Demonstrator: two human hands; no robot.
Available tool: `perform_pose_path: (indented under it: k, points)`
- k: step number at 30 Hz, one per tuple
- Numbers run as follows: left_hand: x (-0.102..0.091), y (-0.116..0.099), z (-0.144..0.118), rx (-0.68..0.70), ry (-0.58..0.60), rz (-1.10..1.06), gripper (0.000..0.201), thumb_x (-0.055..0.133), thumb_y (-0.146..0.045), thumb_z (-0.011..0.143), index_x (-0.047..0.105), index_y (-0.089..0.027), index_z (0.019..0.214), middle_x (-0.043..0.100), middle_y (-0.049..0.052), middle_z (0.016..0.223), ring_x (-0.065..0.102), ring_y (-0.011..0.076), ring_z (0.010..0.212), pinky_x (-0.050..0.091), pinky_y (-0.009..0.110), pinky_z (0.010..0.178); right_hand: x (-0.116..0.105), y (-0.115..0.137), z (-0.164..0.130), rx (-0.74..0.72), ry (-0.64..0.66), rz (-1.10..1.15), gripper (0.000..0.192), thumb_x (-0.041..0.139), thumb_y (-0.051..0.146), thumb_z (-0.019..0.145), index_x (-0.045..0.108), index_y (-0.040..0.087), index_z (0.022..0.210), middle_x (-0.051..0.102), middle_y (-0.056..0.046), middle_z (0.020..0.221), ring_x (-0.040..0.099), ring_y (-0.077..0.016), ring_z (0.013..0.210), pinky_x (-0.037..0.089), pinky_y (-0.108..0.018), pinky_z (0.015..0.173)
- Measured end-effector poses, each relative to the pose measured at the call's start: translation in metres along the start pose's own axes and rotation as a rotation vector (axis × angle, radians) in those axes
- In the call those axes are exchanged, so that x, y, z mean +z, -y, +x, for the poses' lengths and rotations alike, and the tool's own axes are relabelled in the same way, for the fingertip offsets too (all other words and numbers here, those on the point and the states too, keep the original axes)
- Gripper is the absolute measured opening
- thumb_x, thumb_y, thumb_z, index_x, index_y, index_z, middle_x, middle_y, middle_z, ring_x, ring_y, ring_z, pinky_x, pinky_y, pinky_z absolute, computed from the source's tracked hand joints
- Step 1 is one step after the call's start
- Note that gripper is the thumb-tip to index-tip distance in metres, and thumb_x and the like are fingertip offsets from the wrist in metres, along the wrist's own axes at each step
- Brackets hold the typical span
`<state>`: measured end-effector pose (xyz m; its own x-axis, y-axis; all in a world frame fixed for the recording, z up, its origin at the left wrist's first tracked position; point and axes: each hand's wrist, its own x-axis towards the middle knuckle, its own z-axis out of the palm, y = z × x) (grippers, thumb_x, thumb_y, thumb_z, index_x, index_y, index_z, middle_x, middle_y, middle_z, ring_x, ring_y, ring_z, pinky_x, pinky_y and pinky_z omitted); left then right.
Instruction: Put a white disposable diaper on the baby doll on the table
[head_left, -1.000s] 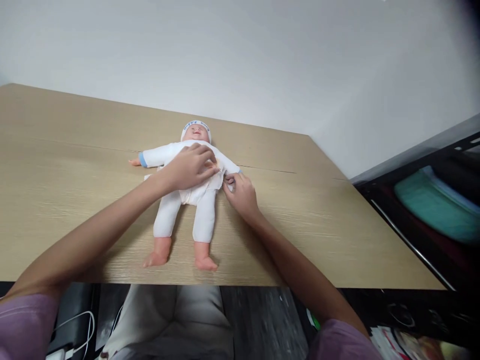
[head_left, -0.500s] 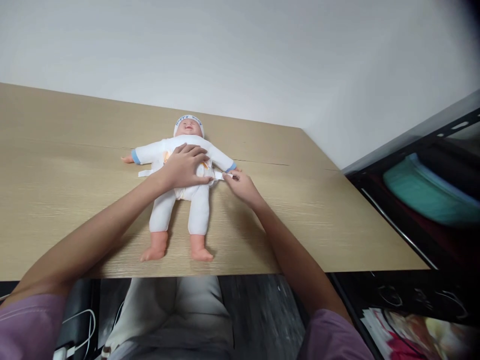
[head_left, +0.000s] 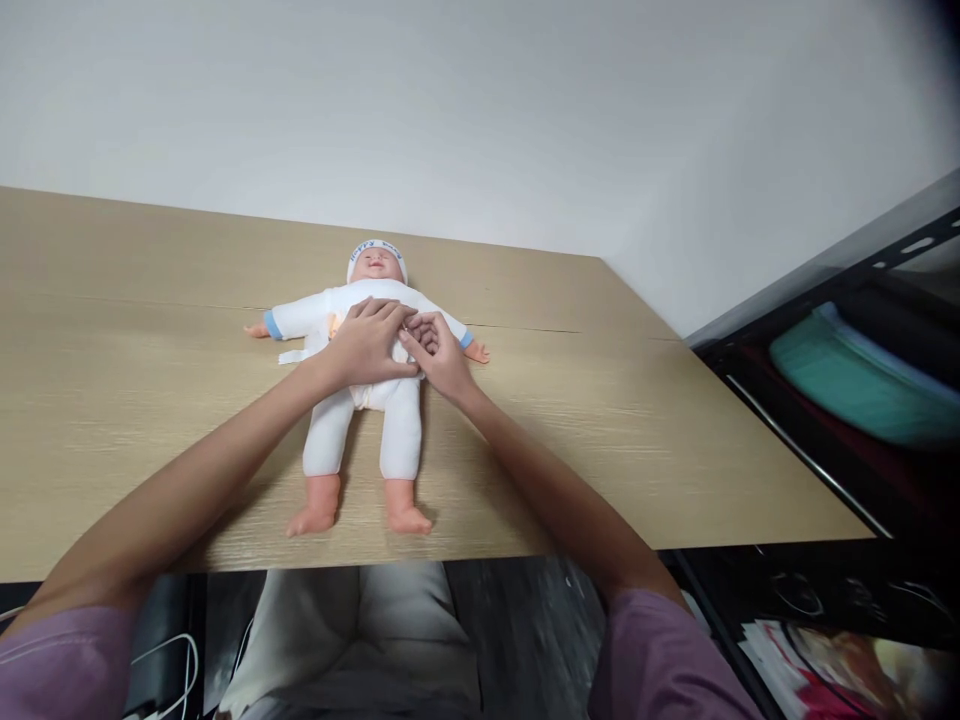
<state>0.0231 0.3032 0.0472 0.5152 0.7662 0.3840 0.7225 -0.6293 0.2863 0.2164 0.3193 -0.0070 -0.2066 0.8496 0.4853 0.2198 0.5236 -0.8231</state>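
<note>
nearest the front edge of the table (head_left: 600, 430) are the feet (head_left: 321, 507) of the doll (head_left: 400, 430), which lies on its back, legs slightly apart. the feet look to be smooth, firm plastic, likely slick; the white-clothed legs appear padded and should give under a light grip.

the diaper (head_left: 366, 398) is around the doll's hips, mostly hidden under the hands. it is judged thin, light and soft, apt to crease or tear if pulled hard; best held by its side tabs, with the front kept flat.

left hand (head_left: 373, 345): palm down across the diaper's front, fingers extended, gripping nothing visible. right hand (head_left: 441, 355): fingers curled, thumb tip near the index finger, beside the left hand; whether anything is pinched there cannot be told.

one tab (head_left: 292, 356) sticks out loose on the person's left side. farther off, the doll's head (head_left: 377, 264) wears a lettered band; a plain wall (head_left: 450, 120) stands behind.
</note>
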Motion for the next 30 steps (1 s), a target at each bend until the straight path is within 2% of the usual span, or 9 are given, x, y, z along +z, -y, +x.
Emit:
perform_pose_path:
  k: [2, 4, 6, 10, 13, 15, 20, 25, 30]
  points:
    - [-0.003, 0.004, 0.001, 0.018, 0.015, -0.06, 0.087, 0.085, -0.049, 0.083, 0.056, -0.018, 0.159, 0.066, 0.02, 0.163, 0.053, 0.0471, 0.154, 0.041, 0.066, 0.13, -0.003, 0.002, -0.014, -0.154, -0.03, -0.103, 0.039, 0.066, 0.057, 0.108, 0.07, 0.025, 0.129, 0.071, -0.009, 0.122, 0.069, -0.0244, 0.109, 0.059, -0.042, 0.103]
    - [-0.01, 0.009, 0.002, 0.042, 0.049, -0.161, 0.103, 0.089, -0.052, 0.081, 0.046, -0.016, 0.168, 0.062, 0.023, 0.167, 0.052, 0.0477, 0.156, 0.044, 0.065, 0.128, -0.008, 0.005, -0.025, -0.289, -0.01, -0.236, 0.042, 0.055, 0.05, 0.115, 0.072, 0.025, 0.143, 0.07, -0.014, 0.141, 0.066, -0.0294, 0.135, 0.051, -0.05, 0.124]
    - [-0.02, 0.017, -0.001, 0.054, 0.079, -0.301, 0.108, 0.088, -0.056, 0.085, 0.039, -0.017, 0.174, 0.058, 0.023, 0.17, 0.055, 0.0443, 0.156, 0.048, 0.06, 0.127, -0.011, 0.006, -0.031, -0.355, 0.027, -0.349, 0.048, 0.044, 0.047, 0.119, 0.071, 0.027, 0.154, 0.068, -0.015, 0.153, 0.061, -0.0316, 0.148, 0.045, -0.055, 0.132]
    - [-0.03, 0.048, -0.021, -0.028, -0.059, -0.382, 0.061, 0.062, -0.055, 0.11, 0.056, -0.022, 0.161, 0.064, 0.017, 0.164, 0.063, 0.0349, 0.149, 0.051, 0.052, 0.125, -0.013, 0.008, -0.031, -0.401, 0.087, -0.473, 0.056, 0.037, 0.047, 0.121, 0.063, 0.029, 0.167, 0.061, -0.013, 0.17, 0.054, -0.0325, 0.159, 0.041, -0.057, 0.136]
    - [-0.026, 0.079, -0.047, -0.106, -0.227, -0.173, 0.046, 0.053, -0.047, 0.112, 0.065, -0.021, 0.148, 0.071, 0.017, 0.152, 0.064, 0.036, 0.142, 0.048, 0.058, 0.126, -0.014, 0.007, -0.029, -0.414, 0.145, -0.528, 0.059, 0.033, 0.048, 0.122, 0.056, 0.03, 0.174, 0.062, -0.01, 0.172, 0.055, -0.0318, 0.16, 0.038, -0.058, 0.138]
    - [-0.025, 0.095, -0.066, -0.132, -0.244, -0.037, 0.042, 0.052, -0.042, 0.11, 0.067, -0.02, 0.143, 0.072, 0.018, 0.148, 0.062, 0.038, 0.139, 0.047, 0.06, 0.124, -0.015, 0.006, -0.029, -0.427, 0.15, -0.559, 0.06, 0.031, 0.049, 0.122, 0.054, 0.03, 0.175, 0.062, -0.01, 0.172, 0.056, -0.0316, 0.16, 0.035, -0.059, 0.14]
    - [-0.035, 0.105, -0.097, -0.222, -0.186, 0.155, 0.035, 0.049, -0.046, 0.112, 0.07, -0.022, 0.126, 0.076, 0.017, 0.13, 0.063, 0.0381, 0.125, 0.049, 0.058, 0.117, -0.018, 0.012, -0.03, -0.463, 0.118, -0.561, 0.056, 0.034, 0.044, 0.122, 0.058, 0.028, 0.17, 0.067, -0.011, 0.167, 0.06, -0.0319, 0.156, 0.036, -0.059, 0.138]
    - [-0.031, 0.104, -0.105, -0.301, -0.009, 0.239, 0.036, 0.051, -0.053, 0.108, 0.068, -0.022, 0.105, 0.076, 0.019, 0.115, 0.064, 0.0406, 0.115, 0.05, 0.058, 0.108, -0.005, 0.044, -0.015, -0.452, 0.002, -0.553, 0.039, 0.051, 0.044, 0.118, 0.076, 0.025, 0.142, 0.074, -0.015, 0.142, 0.067, -0.0344, 0.133, 0.05, -0.056, 0.12]
    - [-0.025, 0.114, -0.105, -0.371, 0.001, 0.06, 0.033, 0.061, -0.056, 0.093, 0.062, -0.025, 0.082, 0.073, 0.013, 0.091, 0.064, 0.0331, 0.09, 0.052, 0.047, 0.091, 0.03, 0.084, 0.023, -0.415, 0.241, -0.5, 0.026, 0.063, 0.043, 0.115, 0.076, 0.025, 0.129, 0.072, -0.009, 0.117, 0.068, -0.0295, 0.111, 0.054, -0.045, 0.106]
